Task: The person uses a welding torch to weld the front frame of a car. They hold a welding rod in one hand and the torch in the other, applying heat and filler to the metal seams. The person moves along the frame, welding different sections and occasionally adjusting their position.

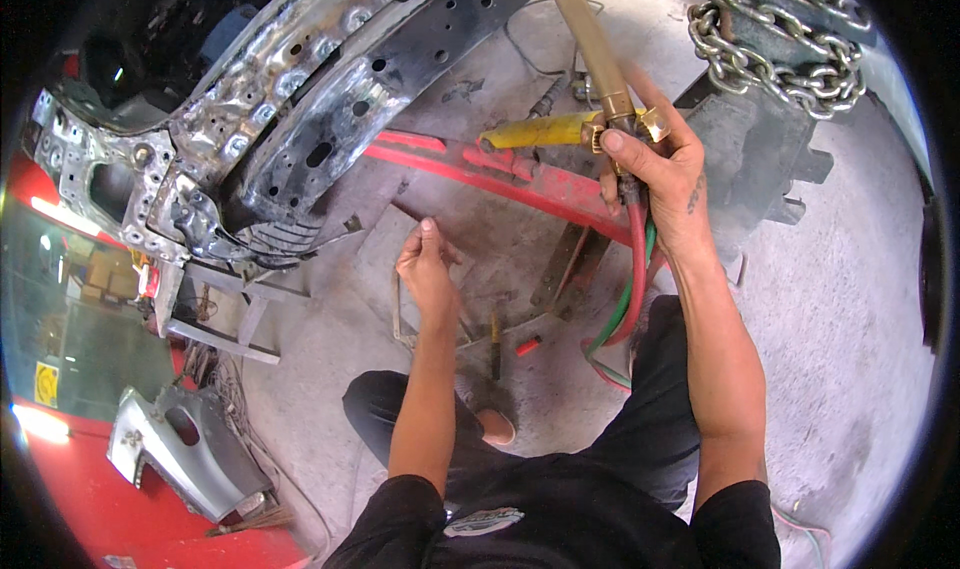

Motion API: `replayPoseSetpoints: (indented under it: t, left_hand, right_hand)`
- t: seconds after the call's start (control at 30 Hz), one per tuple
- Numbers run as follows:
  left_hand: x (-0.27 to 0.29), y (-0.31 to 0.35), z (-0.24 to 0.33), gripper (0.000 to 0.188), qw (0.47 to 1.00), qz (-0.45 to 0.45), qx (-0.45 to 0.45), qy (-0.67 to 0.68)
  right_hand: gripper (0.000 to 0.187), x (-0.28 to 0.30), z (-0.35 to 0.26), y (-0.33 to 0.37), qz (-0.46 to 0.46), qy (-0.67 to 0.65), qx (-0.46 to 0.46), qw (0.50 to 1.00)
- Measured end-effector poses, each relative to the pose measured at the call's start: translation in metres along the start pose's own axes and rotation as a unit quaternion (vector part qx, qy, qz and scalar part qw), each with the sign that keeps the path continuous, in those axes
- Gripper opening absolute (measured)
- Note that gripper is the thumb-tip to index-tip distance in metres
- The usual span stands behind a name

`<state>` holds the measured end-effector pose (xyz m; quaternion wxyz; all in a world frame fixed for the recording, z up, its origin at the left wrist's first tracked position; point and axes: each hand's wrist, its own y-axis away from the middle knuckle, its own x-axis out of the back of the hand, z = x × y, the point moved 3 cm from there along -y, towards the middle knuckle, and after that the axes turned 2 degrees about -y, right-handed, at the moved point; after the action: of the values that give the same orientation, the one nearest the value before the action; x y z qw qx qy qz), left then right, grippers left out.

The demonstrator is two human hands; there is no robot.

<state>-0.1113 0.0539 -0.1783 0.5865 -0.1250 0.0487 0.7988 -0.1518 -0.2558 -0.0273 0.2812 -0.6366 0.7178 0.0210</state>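
My right hand (pixel 660 164) is wrapped round a brass gas torch (pixel 590 44) at its valve end, the thumb beside a brass valve knob (pixel 592 134). A red hose (pixel 634 259) and a green hose (pixel 630 309) hang from the torch's lower end. Its upper end runs out past the top edge. My left hand (pixel 430 274) is raised over the floor with thumb and fingers pinched together; whatever they may hold cannot be made out. Ahead and to the left is a bare-metal car body frame (pixel 350 119) with several holes, apart from both hands.
A red metal beam (pixel 500 184) with a yellow cylinder (pixel 540 132) crosses ahead. Heavy chain (pixel 770 59) hangs at the far right. A silver fender (pixel 195 454) leans by a red car (pixel 80 489) at left. A yellow-handled tool (pixel 495 344) and red piece (pixel 528 346) lie on the floor.
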Motion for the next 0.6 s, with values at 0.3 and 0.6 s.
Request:
replayPoseSetpoints:
  t: [0.3,0.6]
  left_hand:
    - [-0.038,0.007,0.016,0.023,0.995,-0.041,-0.084,-0.031]
    - [-0.098,-0.014,0.027,0.022,0.935,-0.078,-0.237,-0.251]
  right_hand:
    - [0.075,0.025,0.003,-0.006,0.020,-0.035,0.010,0.999]
    - [0.070,0.032,-0.003,-0.004,0.016,-0.050,-0.027,0.998]
